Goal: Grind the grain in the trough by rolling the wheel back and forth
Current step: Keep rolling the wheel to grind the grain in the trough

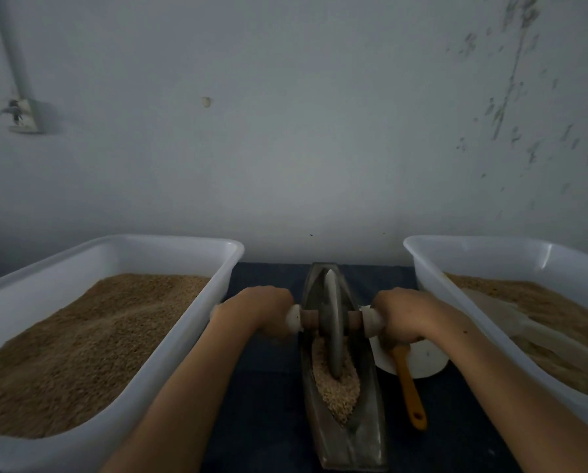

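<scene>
Head view: the trough [343, 431], a narrow boat-shaped vessel, lies on the dark table [268, 387] running near to far, between two white tubs. Grain [336, 384] fills its near half. The wheel [333, 329] stands upright on edge in the groove at mid-length, its lower rim sunk in the grain. The left hand [255, 310] is curled round the left end of the axle handle [294, 317]; the right hand [400, 315] is curled round the right end in the same manner. The left tub [183, 336] and the right tub [432, 302] both hold brown granular material. A brush with a yellow handle [409, 387] rests on a white dish [425, 361] just right of the trough. Risk: uneven pressure between the two hands would likely tilt the wheel, making it ride up the trough wall or spill grain over the rim; overrunning the near end could push grain out. Fingers are hidden under both hands. The far half of the trough floor is dim, so its grain content cannot be determined. The tubs are cut off at the frame edges.
</scene>
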